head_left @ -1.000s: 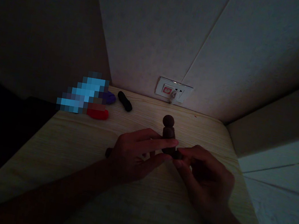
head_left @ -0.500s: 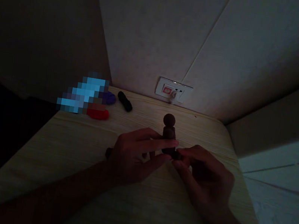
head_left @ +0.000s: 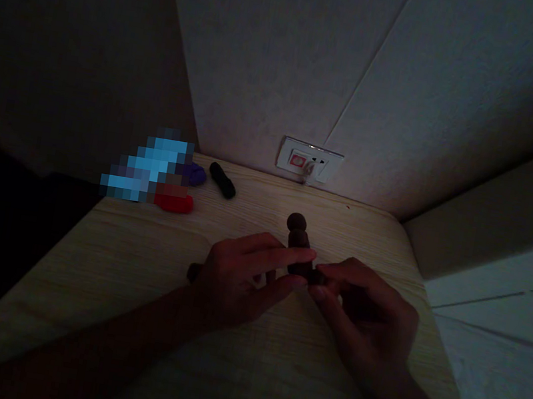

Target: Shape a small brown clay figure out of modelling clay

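A dark brown figure [head_left: 298, 242], which looks like modelling clay, has a round ball at its top and a thicker body below. My left hand [head_left: 241, 280] is closed on its lower body, with the index finger across the front and the thumb beneath. Between the fingertips of my right hand [head_left: 370, 310] is a small dark piece [head_left: 317, 277], touching the figure's lower right side. In the dim light its exact shape cannot be made out. Another dark lump [head_left: 193, 273] shows on the table, partly hidden behind my left hand.
On the wooden table [head_left: 238, 377], at the back left, lie a red lump [head_left: 175, 202], a purple lump [head_left: 194, 175] and a black clay-like stick [head_left: 222, 180], near a pixelated bluish patch [head_left: 150, 167]. A wall socket [head_left: 310, 160] holds a plug. Walls border the back.
The figure's top has tipped toward me and slightly left, so its ball now sits lower. Both hands keep almost the same place and grip.
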